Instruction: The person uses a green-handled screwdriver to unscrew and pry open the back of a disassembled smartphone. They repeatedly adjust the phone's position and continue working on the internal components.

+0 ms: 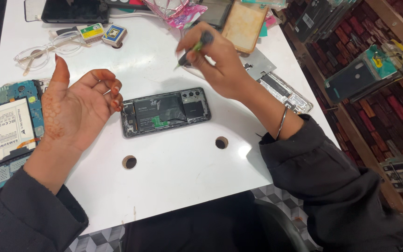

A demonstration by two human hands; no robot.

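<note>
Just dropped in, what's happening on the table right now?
A person sits at a white table with an opened phone lying back-up, its insides showing. The right hand holds a thin tool raised above the phone. The left hand is open, palm up, just left of the phone. An opened tablet lies at the left edge.

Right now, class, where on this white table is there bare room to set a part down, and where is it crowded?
Bare patches: the near table strip around the two round holes, below the opened phone, and the middle stretch between the glasses and the right hand holding a tool. Crowded: the far edge, and the left edge by the opened tablet near the left hand.
</note>
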